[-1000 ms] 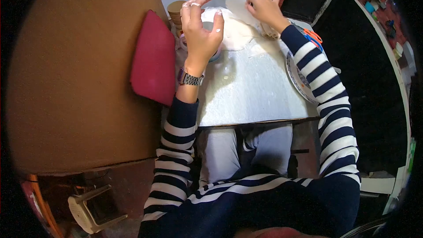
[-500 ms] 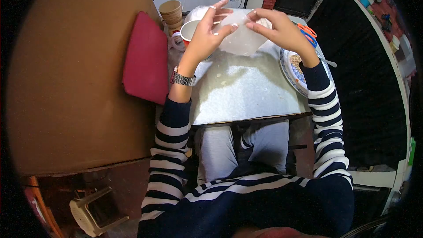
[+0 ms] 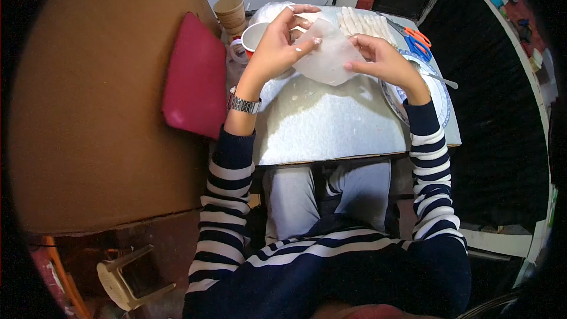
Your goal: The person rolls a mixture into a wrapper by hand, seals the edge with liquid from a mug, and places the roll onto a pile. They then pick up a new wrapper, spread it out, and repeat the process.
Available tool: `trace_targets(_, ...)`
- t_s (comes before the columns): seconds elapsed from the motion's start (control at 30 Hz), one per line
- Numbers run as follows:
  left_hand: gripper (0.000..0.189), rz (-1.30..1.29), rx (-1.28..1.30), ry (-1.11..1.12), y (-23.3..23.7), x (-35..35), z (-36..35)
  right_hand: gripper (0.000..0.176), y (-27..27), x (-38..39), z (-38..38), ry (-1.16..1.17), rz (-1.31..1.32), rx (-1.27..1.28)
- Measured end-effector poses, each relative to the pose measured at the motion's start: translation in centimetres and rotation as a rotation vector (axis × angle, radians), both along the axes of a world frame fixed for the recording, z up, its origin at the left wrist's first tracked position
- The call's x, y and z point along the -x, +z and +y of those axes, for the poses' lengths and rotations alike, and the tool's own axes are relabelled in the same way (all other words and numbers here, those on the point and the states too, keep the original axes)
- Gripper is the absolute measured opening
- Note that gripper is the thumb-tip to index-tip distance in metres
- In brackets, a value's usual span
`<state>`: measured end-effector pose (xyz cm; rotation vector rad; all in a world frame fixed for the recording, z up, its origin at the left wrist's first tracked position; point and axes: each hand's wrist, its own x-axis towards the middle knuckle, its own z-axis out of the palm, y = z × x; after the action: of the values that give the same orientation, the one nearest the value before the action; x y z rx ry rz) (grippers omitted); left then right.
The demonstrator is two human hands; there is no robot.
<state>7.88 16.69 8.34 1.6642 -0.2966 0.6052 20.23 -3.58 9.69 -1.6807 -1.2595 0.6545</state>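
A thin, translucent white spring roll wrapper (image 3: 328, 54) hangs between my hands above the table, roughly upright. My left hand (image 3: 279, 48) pinches its left side, with white bits stuck to the fingers. My right hand (image 3: 387, 64) grips its right edge between thumb and fingers. Several pale rolled wrappers (image 3: 365, 22) lie side by side behind my right hand. Below that hand is a blue-rimmed white plate (image 3: 446, 109), partly covered by the forearm, with a spoon (image 3: 444, 80) resting on it.
Scissors with orange and blue handles (image 3: 419, 44) lie at the back right. A white and red cup (image 3: 253, 38) stands beside my left hand, with stacked tan containers (image 3: 230, 13) behind. A red cushioned chair back (image 3: 195, 80) is at the left table edge (image 3: 331, 161).
The wrapper has come slightly lower and turned more toward me. My right hand has moved down and right, uncovering the rolls behind it.
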Motion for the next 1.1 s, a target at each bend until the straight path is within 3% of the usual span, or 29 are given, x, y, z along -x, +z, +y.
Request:
trace_targets(0.13, 0.045, 0.026, -0.148, 0.003, -0.4, -0.1, 0.1, 0.029, 0.1, -0.1, -1.4, -0.076, -0.111, 0.025)
trace_targets(0.27, 0.034, 0.120, -0.433, 0.108, -0.7, 0.3, -0.4, 0.024, -0.9, 1.3, -2.3, -0.234, -0.705, -0.207)
trace_targets(0.33, 0.020, -0.013, -0.639, 0.198, -1.0, 1.0, -1.4, 0.022, -1.3, 3.1, -3.4, -0.291, -0.952, -0.230)
trace_targets(0.57, 0.012, 0.128, -0.960, 0.291, -4.7, 6.4, -4.4, 0.015, -6.1, 7.4, -6.9, -0.254, -0.980, -0.123)
trace_targets(0.87, 0.013, 0.131, -0.968, 0.441, -3.7, 8.1, -5.5, 0.011, -6.0, 7.8, -7.9, -0.305, -0.981, -0.125)
trace_targets(0.97, 0.012, 0.044, -0.930, 0.375, -3.7, 7.7, -4.6, 0.012, -5.1, 7.1, -8.1, -0.292, -0.845, -0.175)
trace_targets(1.07, 0.009, 0.158, -0.599, 0.184, -1.7, 8.5, -4.5, 0.014, -2.4, 6.9, -8.8, -0.279, -0.606, -0.197)
trace_targets(1.1, 0.015, 0.134, -0.531, 0.124, -1.7, 8.9, -4.3, 0.014, -1.6, 6.9, -9.0, -0.281, -0.524, -0.199)
